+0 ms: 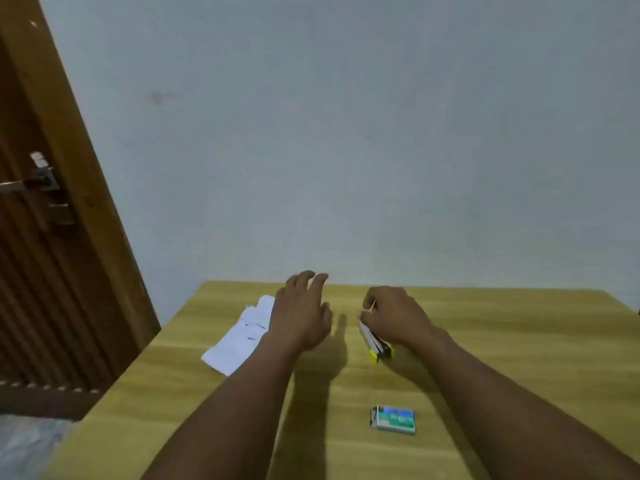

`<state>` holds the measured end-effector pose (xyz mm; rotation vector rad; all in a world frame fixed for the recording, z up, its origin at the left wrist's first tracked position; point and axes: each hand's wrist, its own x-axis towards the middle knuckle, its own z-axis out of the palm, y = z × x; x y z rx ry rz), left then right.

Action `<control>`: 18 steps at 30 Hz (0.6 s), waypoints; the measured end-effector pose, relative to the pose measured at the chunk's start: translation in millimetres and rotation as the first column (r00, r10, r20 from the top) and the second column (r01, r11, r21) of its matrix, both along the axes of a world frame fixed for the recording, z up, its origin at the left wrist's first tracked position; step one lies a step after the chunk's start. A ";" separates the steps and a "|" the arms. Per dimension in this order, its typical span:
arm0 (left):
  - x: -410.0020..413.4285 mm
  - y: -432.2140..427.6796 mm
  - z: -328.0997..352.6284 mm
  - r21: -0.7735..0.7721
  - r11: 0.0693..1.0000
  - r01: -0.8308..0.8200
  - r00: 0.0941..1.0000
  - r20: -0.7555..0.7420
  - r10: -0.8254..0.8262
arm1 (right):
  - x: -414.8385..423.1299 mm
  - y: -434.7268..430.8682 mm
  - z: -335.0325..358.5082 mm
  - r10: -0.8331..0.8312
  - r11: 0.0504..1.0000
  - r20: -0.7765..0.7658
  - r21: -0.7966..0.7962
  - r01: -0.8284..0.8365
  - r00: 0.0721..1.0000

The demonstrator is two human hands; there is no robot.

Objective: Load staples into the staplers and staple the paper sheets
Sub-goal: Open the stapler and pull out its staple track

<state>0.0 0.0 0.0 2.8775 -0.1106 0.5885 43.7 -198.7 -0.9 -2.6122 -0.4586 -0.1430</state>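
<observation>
Staple box (393, 419) near table (519, 341) front edge, right hand (394, 315) clenched on small rigid yellow stapler (379, 346) mid-table (grip its body), left hand (301, 313) released beside light, floppy paper sheets (239, 337).

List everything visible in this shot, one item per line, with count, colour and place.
Stapler: one, yellow and white, table centre, under the right hand.
Staple box: one, green and blue, near side of table, closer to the person than the stapler.
Paper sheets: a small white pile, table's left part, beside the left hand.
Table: one, light wood, against the wall.
Door: one, brown wood with metal latch, far left.
Wall: pale grey-blue, behind the table.
Left hand: one, open, fingers spread, above the table.
Right hand: one, closed on the stapler.
</observation>
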 end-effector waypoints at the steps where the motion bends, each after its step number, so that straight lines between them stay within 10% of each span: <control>1: -14.6 -4.0 -11.2 0.003 1.000 0.002 0.995 -0.100 -0.001 | -16.2 -2.2 -18.0 -0.041 0.996 -0.032 -0.081 0.038 0.999; 8: -72.5 -19.4 -59.9 -0.022 1.000 0.017 0.961 -0.274 -0.023 | -62.8 -7.0 -58.7 -0.126 0.984 0.126 -0.107 0.140 0.984; 18: -46.7 -33.4 -31.8 -0.345 0.925 0.157 0.928 -0.269 -0.258 | -58.8 -6.1 -10.7 -0.143 0.850 -0.140 0.490 0.194 0.980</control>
